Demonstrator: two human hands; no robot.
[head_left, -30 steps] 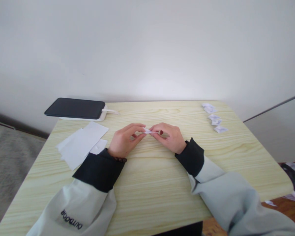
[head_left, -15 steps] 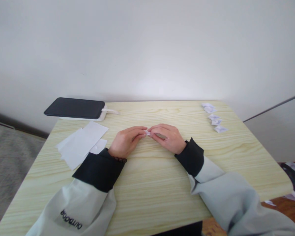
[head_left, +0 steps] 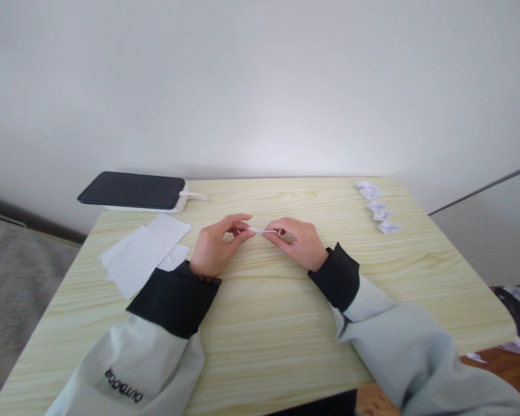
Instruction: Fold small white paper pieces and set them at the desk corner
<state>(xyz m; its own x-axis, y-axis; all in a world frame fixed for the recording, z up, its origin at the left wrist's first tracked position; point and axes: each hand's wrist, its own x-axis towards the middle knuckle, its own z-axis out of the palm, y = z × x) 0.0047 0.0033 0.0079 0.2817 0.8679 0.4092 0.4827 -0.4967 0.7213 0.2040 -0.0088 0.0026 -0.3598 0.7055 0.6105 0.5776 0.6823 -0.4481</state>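
A small folded piece of white paper (head_left: 260, 231) is held edge-on between my two hands over the middle of the table. My left hand (head_left: 220, 242) pinches its left end between thumb and finger, the other fingers curved above it. At the right end, my right hand (head_left: 295, 240) grips the paper with thumb and fingertips. The paper's exact shape is partly hidden by the fingers. Flat white paper sheets (head_left: 149, 248) lie overlapping beside my left wrist. Several small folded paper boats (head_left: 377, 207) stand in a line at the far right.
A black phone (head_left: 132, 189) rests on a white block at the back left, with a white cable (head_left: 197, 196) attached. The wooden table (head_left: 277, 329) meets a white wall (head_left: 260, 86) behind. Scraps of paper (head_left: 476, 358) lie on the floor at right.
My left hand has shifted slightly left and its index finger has lifted, so more of the folded paper shows between the hands. My right hand has barely moved.
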